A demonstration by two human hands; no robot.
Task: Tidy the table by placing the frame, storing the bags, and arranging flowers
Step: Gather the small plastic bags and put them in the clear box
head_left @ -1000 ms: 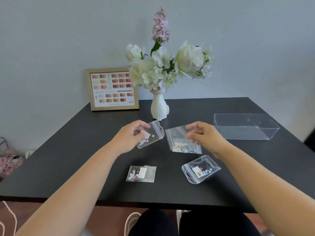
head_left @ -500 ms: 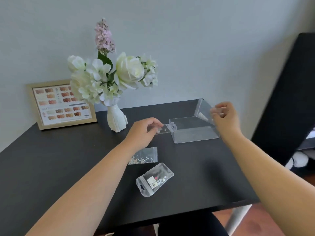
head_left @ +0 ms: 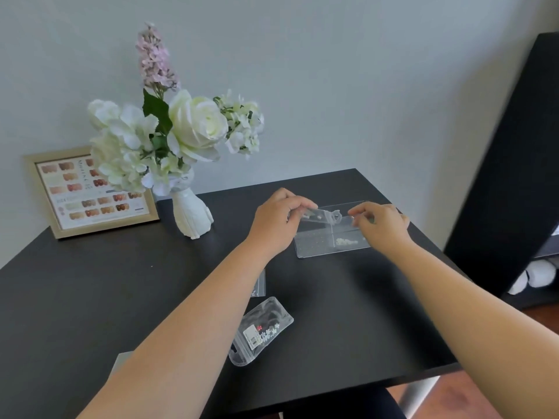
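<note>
A clear plastic box point(head_left: 314, 251) stands on the black table point(head_left: 90, 297) at the right. My left hand point(head_left: 279, 220) pinches a small clear zip bag point(head_left: 322, 215) just above the box's left part. My right hand point(head_left: 382, 226) hovers over the box's right part, fingers loosely curled, nothing seen in them. Under it, a bag of white bits point(head_left: 346, 241) lies inside the box. Another bag point(head_left: 264, 331) lies near the table's front. A further bag point(head_left: 260, 285) peeks out from under my left forearm. At the back left are the gold frame point(head_left: 90, 193) and the white vase point(head_left: 193, 214) of white flowers point(head_left: 193, 125).
A tall black shelf unit point(head_left: 514, 176) stands close to the table's right edge, with white objects point(head_left: 538, 275) low in it. The wall runs directly behind the table. A grey table leg point(head_left: 419, 394) shows at the front right.
Both hands carried bags from the table's middle to the clear box at the right. The bag from my right hand now lies inside the box. The view turned to the right.
</note>
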